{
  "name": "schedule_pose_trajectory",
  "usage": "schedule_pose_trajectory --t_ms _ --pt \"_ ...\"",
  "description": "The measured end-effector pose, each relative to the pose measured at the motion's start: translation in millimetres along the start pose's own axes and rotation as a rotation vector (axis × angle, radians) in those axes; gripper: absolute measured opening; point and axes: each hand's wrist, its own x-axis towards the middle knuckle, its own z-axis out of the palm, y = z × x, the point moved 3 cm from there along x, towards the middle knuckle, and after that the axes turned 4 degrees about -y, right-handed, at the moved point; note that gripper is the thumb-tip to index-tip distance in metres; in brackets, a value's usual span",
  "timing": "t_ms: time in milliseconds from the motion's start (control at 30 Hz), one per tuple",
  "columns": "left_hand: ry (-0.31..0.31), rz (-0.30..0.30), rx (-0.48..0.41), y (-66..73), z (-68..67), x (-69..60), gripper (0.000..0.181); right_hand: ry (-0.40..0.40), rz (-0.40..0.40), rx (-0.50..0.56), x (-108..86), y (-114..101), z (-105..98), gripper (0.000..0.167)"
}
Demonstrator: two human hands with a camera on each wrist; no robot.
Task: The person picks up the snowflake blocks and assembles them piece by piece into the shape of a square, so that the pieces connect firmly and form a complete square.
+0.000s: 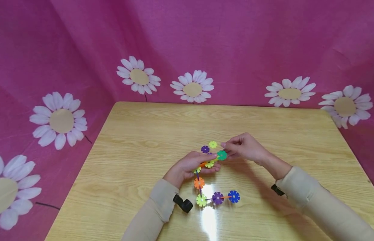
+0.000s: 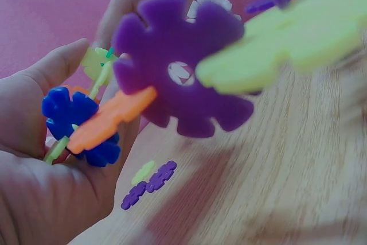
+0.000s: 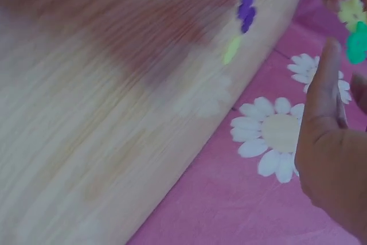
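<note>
My left hand [image 1: 194, 164] holds one end of a chain of slotted plastic flower discs, with the thumb on top and the fingers beneath. A green disc [image 1: 221, 155] is at the chain's held end, beside a yellow disc [image 1: 209, 163]. From the hand the chain runs toward me through an orange disc [image 1: 199, 183], then bends right through a purple disc [image 1: 218, 198] to a blue disc [image 1: 234, 196]. My right hand [image 1: 245, 147] is right by the green disc, its thumb apart from it. In the right wrist view nothing shows between that thumb and the fingers.
Beyond the left hand, a loose yellow disc [image 1: 212, 144] and two purple discs [image 2: 161, 177] lie on the wooden table [image 1: 129, 134]. A pink cloth [image 1: 205, 40] with large white flowers stands behind and at the sides. A black strap [image 1: 183, 203] is at the left wrist.
</note>
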Motion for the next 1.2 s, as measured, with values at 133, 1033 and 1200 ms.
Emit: schedule_pose_trajectory --t_ms 133,1033,1200 --pt "0.011 -0.006 -0.024 -1.4 -2.1 -0.7 0.04 0.074 -0.119 -0.27 18.0 7 -4 0.026" --pt "0.016 0.028 0.002 0.3 -3.4 -3.1 0.047 0.057 -0.211 -0.796 61.4 8 22 0.031" --pt "0.017 0.054 -0.023 -0.4 -2.4 -0.7 0.05 0.087 -0.154 -0.651 53.4 12 13 0.019"
